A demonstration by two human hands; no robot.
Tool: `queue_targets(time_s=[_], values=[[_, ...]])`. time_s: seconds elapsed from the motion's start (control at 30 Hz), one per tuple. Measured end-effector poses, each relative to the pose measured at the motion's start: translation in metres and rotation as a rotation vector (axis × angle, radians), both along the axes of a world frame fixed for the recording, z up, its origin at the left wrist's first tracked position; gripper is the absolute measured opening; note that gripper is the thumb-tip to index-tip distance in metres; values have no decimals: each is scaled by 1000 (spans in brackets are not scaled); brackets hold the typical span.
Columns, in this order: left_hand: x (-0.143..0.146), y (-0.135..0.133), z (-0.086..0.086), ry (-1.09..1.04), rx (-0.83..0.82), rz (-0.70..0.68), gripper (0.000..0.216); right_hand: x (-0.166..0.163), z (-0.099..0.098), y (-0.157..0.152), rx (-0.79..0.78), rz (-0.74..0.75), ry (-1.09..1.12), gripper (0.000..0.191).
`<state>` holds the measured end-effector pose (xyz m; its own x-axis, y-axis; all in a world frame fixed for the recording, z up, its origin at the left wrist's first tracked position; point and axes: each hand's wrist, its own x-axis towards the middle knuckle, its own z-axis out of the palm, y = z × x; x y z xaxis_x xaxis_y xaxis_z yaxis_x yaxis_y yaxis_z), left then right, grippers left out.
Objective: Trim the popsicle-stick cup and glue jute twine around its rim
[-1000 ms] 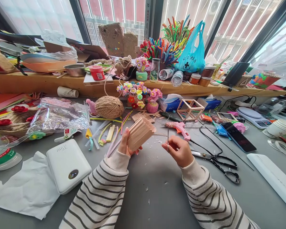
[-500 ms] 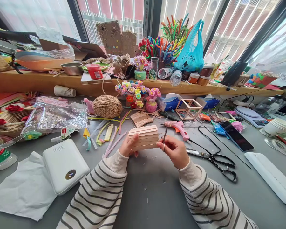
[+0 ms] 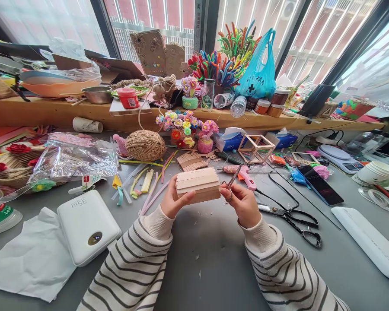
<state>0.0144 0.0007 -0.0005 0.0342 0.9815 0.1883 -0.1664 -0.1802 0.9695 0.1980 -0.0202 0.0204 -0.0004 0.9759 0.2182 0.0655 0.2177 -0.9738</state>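
At the centre of the frame, the left hand (image 3: 175, 198) grips a block-shaped piece of pale wooden craft sticks (image 3: 197, 186), thumb along its near side. Just right of it, the right hand (image 3: 246, 204) grasps small dark metal scissors (image 3: 235, 174), blades pointing up; whether they touch the wood is unclear. A pink plastic glue gun (image 3: 247, 178) lies behind that hand, large black-handled scissors (image 3: 306, 221) to its right.

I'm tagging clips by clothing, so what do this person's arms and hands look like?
The left hand and right hand are ungloved. The left sleeve and right sleeve are loose and cream-coloured with thin dark stripes, ending in plain, ribbed, cream cuffs.
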Motion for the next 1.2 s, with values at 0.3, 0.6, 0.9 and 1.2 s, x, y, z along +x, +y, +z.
queue_targets(time_s=[0.3, 0.6, 0.9, 1.2], values=[[1, -5, 6, 30, 29, -103, 73, 2, -2, 0, -157, 3, 111, 36], [-5, -3, 3, 82, 41, -171, 79, 2, -7, 4, -262, 31, 262, 38], [5, -11, 8, 9, -33, 12, 74, 9, -3, 2, -49, -79, 54, 42], [-5, -3, 6, -125, -63, 45, 70, 4, -3, -13, 211, 113, -527, 40]])
